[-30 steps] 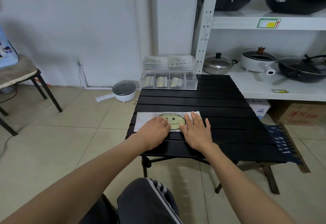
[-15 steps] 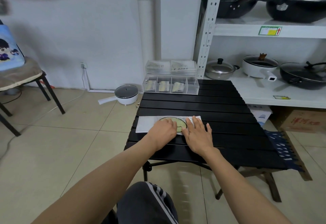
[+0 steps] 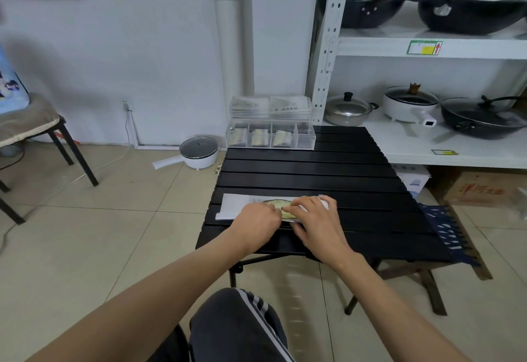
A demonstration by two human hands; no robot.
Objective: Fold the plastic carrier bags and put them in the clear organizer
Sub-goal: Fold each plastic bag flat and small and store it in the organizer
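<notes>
A white plastic carrier bag [image 3: 233, 207], folded into a long strip with a green smiley print, lies across the near part of the black slatted table [image 3: 313, 168]. My left hand [image 3: 256, 220] presses down on the middle of the strip. My right hand [image 3: 316, 219] lies over the bag's right end, fingers pointing left across the print and thumb under the near edge, pinching that end, which is lifted slightly. The clear organizer [image 3: 306, 140] stands at the table's far edge with its lid up; three of its compartments hold folded bags.
A white shelf unit [image 3: 427, 150] with pots and woks stands to the right of the table. A white electric pot [image 3: 198, 153] sits on the floor at the left, with a chair [image 3: 57, 133] further left. A cardboard box [image 3: 482, 190] sits under the shelf.
My right hand has turned from lying flat on the bag to reaching left over the smiley print while gripping the right end. My left hand stays on the strip. The camera has tilted slightly.
</notes>
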